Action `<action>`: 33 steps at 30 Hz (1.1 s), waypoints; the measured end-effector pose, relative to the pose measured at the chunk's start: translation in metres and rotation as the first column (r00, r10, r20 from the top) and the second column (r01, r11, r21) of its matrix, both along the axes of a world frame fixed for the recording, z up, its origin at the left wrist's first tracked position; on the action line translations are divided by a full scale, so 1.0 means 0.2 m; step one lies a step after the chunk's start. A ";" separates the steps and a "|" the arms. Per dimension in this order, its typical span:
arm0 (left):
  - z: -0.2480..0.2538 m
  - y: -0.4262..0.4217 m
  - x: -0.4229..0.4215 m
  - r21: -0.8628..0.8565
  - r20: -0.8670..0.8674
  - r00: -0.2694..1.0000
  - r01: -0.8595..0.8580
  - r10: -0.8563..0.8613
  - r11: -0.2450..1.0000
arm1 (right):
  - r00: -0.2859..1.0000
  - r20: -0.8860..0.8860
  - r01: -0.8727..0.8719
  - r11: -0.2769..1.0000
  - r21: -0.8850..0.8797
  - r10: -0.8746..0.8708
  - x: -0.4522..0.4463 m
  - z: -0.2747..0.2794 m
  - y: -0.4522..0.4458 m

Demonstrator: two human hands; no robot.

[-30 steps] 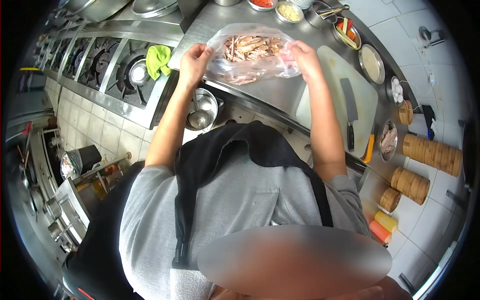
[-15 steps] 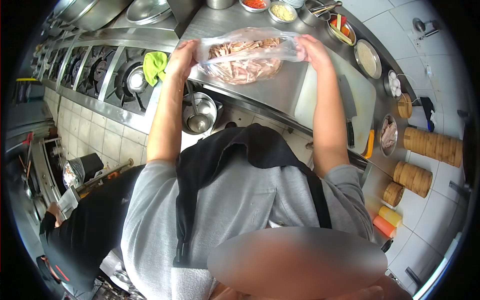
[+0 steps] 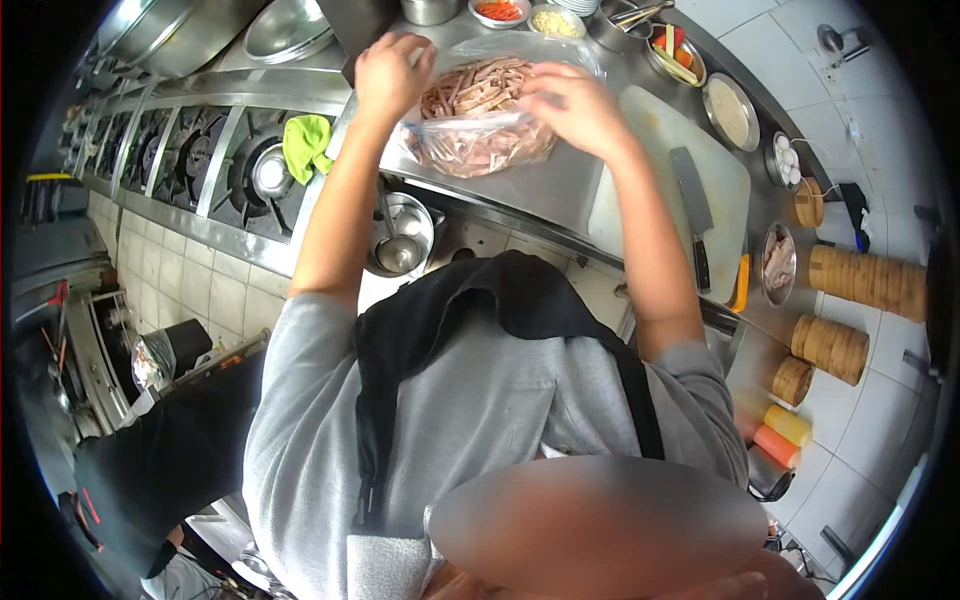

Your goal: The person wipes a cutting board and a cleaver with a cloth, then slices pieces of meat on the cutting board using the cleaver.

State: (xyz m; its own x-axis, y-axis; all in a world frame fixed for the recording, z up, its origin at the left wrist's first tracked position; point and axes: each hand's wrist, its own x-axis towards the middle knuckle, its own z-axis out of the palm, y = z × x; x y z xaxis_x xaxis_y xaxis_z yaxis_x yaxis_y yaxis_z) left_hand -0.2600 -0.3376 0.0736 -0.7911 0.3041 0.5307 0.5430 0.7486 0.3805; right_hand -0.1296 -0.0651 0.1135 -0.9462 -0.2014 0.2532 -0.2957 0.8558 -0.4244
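A clear plastic bag [image 3: 480, 150] full of pale, pinkish-brown meat strips [image 3: 475, 88] lies on the steel counter, its mouth spread wide. My left hand [image 3: 395, 78] hovers at the bag's left edge with loosely curled fingers, holding nothing I can see. Over the right side of the opening is my right hand [image 3: 575, 105], fingers apart and close to the strips; whether they touch is hard to tell. To the right, a white cutting board [image 3: 650, 200] carries a cleaver-like knife [image 3: 692, 190] with a black handle.
Left of the counter is a gas stove [image 3: 245, 180] with a green cloth [image 3: 306, 148]. Below sits a pot with a ladle [image 3: 398, 250]. Bowls of shredded carrot [image 3: 500, 10], cut vegetables [image 3: 680, 55] and eggs [image 3: 787, 165] line the back. A person in black [image 3: 160, 450] stands left.
Both hands have let go of the bag's edges. My right hand has moved left over the opening, my left slightly up and right. The bag now gapes, showing more strips.
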 end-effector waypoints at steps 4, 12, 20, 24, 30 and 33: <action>0.08 -0.15 0.13 0.227 0.097 0.988 0.096 -0.120 0.969 | 0.894 0.395 0.118 0.741 -0.661 0.211 0.45 0.25 0.10; 0.14 -0.28 0.37 0.530 0.384 0.860 0.092 -0.336 0.843 | 0.370 0.862 0.914 0.302 -0.271 -0.347 1.81 -0.91 0.18; 0.27 0.06 0.43 0.568 0.394 0.676 0.354 -0.623 0.743 | 0.308 0.940 0.836 -0.429 -0.342 -0.150 2.46 -1.11 -0.49; 0.28 0.30 0.51 0.622 0.390 0.594 0.394 -0.704 0.677 | 0.387 0.922 0.516 -0.836 -0.186 0.034 2.62 -1.25 -0.57; 0.24 0.63 0.68 0.625 0.401 0.422 0.524 -0.813 0.579 | 0.089 0.949 0.455 -0.835 -0.309 -0.303 2.89 -1.69 -0.78; 0.25 0.81 0.79 0.629 0.444 0.361 0.527 -0.820 0.572 | 0.075 0.947 0.467 -0.828 -0.311 -0.313 2.95 -1.71 -0.75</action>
State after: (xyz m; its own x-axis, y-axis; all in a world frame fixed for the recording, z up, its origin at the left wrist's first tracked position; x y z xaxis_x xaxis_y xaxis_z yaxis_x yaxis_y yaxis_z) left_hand -0.1018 -0.1761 0.1243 -0.5340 0.8264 0.1786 0.2974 -0.0142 0.9547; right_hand 0.4611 -0.2158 -0.2276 0.0577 0.5803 -0.8124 0.0031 -0.8138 -0.5811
